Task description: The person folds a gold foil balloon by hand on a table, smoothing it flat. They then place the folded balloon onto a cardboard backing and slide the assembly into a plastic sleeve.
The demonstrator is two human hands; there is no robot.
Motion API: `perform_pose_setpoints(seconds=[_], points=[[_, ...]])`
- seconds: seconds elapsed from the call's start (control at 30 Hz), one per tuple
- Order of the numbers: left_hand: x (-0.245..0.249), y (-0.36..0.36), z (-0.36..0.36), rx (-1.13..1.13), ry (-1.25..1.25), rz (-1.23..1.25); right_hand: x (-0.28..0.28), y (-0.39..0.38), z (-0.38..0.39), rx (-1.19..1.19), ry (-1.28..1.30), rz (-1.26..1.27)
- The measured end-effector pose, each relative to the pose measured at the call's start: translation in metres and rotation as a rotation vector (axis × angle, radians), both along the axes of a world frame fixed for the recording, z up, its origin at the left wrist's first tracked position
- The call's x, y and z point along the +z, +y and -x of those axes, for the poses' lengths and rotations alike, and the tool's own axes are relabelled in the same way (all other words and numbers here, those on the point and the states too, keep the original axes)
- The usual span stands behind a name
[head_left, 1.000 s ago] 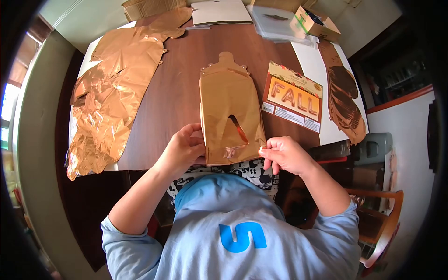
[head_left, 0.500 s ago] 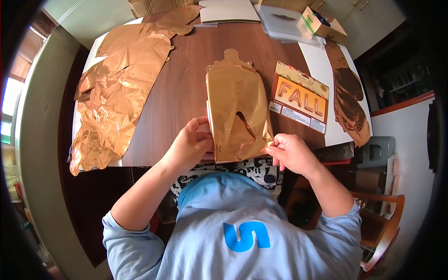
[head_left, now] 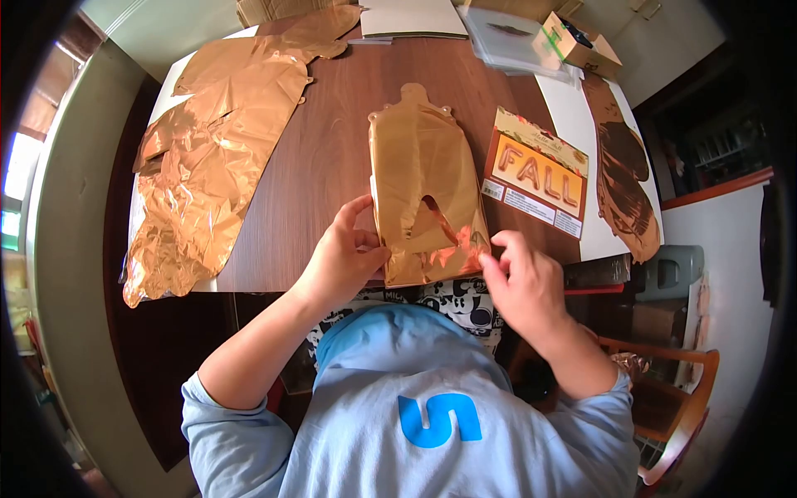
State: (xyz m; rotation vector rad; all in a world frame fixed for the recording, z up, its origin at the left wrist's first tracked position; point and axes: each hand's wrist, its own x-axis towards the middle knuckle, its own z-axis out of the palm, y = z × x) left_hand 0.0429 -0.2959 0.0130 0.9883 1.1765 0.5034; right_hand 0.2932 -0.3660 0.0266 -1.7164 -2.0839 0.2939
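A flat copper-gold foil balloon (head_left: 415, 166), shaped like a letter A with a slit in its lower half, lies in front of me near the table's front edge. Something white shows along its left side. My left hand (head_left: 344, 257) grips the lower left edge, thumb over the foil and fingers curled beside it. At the lower right corner, my right hand (head_left: 525, 278) has thumb and forefinger closed on the foil edge. Just right of the balloon lies a printed card (head_left: 535, 174) reading "FALL".
Crumpled gold foil sheets (head_left: 224, 141) cover the table's left side. Darker copper foil (head_left: 618, 166) lies on the right edge over white board. A white board (head_left: 413, 18), clear plastic sleeves (head_left: 510, 41) and a small open carton (head_left: 581, 46) sit at the back. A wooden chair (head_left: 664, 390) stands at right.
The right hand has turned and its fingers have curled more at the balloon's corner. My left hand has shifted slightly, its thumb now over the foil. Reddish reflections brighten the lower foil.
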Motion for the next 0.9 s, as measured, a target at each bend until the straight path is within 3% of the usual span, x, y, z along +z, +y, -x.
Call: perform_pose_setpoints(seconds=[0.07,0.17,0.33,0.9], points=[[-0.003,-0.001,0.0,0.002,0.002,-0.008,-0.001,-0.009,0.019,0.131,-0.018,-0.193],[-0.006,-0.002,0.001,0.01,-0.015,-0.036,-0.02,-0.02,0.049,0.312,0.0,-0.16],[-0.004,-0.004,0.0,0.037,-0.032,-0.041,-0.052,-0.026,0.065,0.337,-0.113,-0.111],[-0.011,0.01,-0.003,-0.021,0.167,-0.323,-0.063,-0.019,0.067,0.301,-0.156,-0.069]])
